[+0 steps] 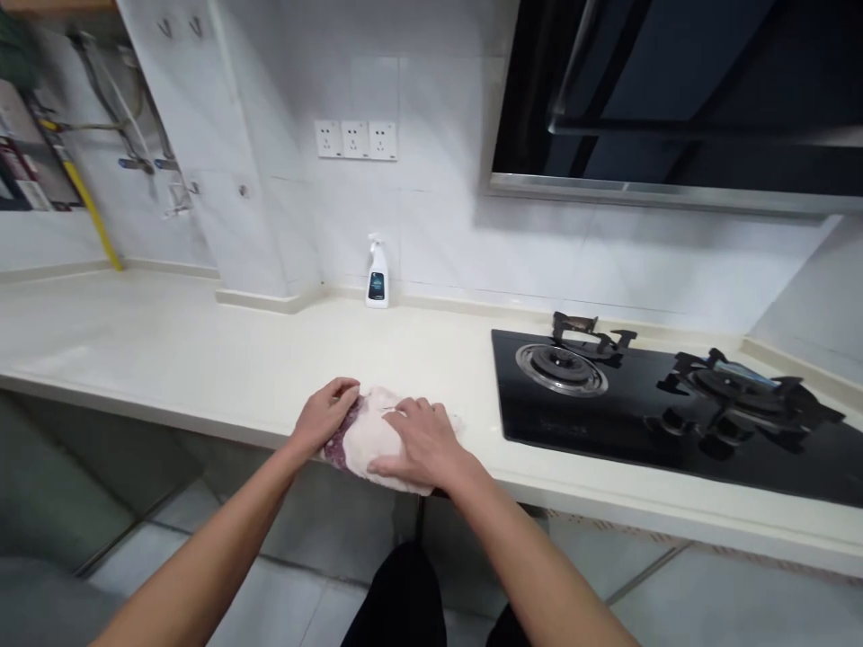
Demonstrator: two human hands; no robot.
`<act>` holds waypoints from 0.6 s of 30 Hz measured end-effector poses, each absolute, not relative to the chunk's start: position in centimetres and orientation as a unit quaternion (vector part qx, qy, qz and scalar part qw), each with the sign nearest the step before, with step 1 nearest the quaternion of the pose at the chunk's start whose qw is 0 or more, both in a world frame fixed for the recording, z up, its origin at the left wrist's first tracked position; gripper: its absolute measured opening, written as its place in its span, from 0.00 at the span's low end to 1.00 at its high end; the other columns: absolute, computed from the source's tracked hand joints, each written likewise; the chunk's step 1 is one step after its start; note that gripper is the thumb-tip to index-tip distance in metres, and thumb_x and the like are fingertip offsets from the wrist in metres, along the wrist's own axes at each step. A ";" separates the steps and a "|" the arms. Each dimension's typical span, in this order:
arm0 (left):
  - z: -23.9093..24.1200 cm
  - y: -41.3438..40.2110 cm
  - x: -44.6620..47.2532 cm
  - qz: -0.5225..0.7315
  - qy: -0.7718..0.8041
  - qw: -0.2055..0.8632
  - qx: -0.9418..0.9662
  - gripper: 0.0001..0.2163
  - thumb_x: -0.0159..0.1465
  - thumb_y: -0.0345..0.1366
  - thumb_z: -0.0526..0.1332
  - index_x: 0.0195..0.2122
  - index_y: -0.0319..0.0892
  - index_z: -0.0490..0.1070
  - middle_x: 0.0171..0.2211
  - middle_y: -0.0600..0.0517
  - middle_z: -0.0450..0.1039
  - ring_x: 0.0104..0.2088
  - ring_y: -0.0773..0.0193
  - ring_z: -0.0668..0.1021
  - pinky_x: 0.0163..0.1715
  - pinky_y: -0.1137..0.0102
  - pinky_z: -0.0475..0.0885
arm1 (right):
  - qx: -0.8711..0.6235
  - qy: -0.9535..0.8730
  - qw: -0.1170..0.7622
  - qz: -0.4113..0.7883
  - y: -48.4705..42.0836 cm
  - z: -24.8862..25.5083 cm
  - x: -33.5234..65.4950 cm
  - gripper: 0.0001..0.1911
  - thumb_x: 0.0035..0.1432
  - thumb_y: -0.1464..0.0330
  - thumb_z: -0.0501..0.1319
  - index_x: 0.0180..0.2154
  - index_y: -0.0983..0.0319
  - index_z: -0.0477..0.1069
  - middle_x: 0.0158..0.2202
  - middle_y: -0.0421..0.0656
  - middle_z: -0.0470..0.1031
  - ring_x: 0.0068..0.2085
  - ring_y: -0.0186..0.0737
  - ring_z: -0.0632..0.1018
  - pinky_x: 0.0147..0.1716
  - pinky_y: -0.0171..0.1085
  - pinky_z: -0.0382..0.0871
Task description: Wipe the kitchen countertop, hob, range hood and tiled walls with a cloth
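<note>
A fluffy cloth (pixel 378 436), whitish pink with a purple part at its left, lies bunched near the front edge of the counter. Its lower side hangs slightly over that edge. My left hand (pixel 324 415) is at the cloth's left side, fingers bent and together, closed on the purple part; the thumb is hard to see. On top of the cloth, toward its right, rests my right hand (pixel 422 440), with thumb and fingers spread apart. What lies beneath the cloth is hidden.
A white spray bottle (pixel 378 274) stands against the tiled wall, below the sockets (pixel 355 140). To the right is a black gas hob (pixel 532 409) with a loose pan support (pixel 593 340) at its back. A range hood (pixel 674 99) overhangs it. A pillar (pixel 253 162) juts out at left.
</note>
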State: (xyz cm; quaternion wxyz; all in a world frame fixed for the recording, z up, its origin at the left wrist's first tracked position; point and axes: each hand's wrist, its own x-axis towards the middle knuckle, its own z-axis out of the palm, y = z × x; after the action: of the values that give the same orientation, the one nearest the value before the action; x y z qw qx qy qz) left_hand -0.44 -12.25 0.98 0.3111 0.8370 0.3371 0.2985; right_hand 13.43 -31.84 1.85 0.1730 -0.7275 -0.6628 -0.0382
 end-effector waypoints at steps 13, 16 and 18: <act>1.3 -12.6 0.3 0.198 0.366 0.082 0.906 0.25 0.64 0.56 0.50 0.45 0.48 0.81 0.53 0.46 0.79 0.58 0.41 0.74 0.58 0.52 0.68 | -0.802 -0.500 0.173 -0.279 -61.0 -6.0 29.0 0.22 0.57 0.61 0.64 0.54 0.54 0.71 0.57 0.46 0.74 0.56 0.55 0.74 0.53 0.52 0.64; 1.3 -12.7 0.5 0.183 0.368 0.068 0.909 0.25 0.66 0.55 0.49 0.47 0.49 0.81 0.53 0.46 0.78 0.58 0.41 0.74 0.57 0.51 0.67 | -0.838 -0.428 0.129 -0.313 -69.3 -7.8 33.6 0.24 0.60 0.56 0.62 0.56 0.55 0.69 0.60 0.51 0.72 0.59 0.61 0.73 0.56 0.57 0.67; 1.3 -12.7 0.6 0.181 0.368 0.061 0.910 0.24 0.66 0.54 0.48 0.47 0.50 0.80 0.54 0.46 0.78 0.58 0.41 0.74 0.57 0.50 0.67 | -0.852 -0.375 0.121 -0.345 -74.5 -8.9 35.7 0.23 0.61 0.55 0.60 0.55 0.57 0.68 0.59 0.57 0.71 0.60 0.66 0.73 0.55 0.60 0.69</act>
State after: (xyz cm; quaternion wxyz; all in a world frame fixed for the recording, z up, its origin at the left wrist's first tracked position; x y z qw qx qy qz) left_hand 0.56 -12.66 1.29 0.0612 0.9100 0.3677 0.1815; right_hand 35.74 -74.53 -8.92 0.1209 -0.8515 -0.3755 -0.3454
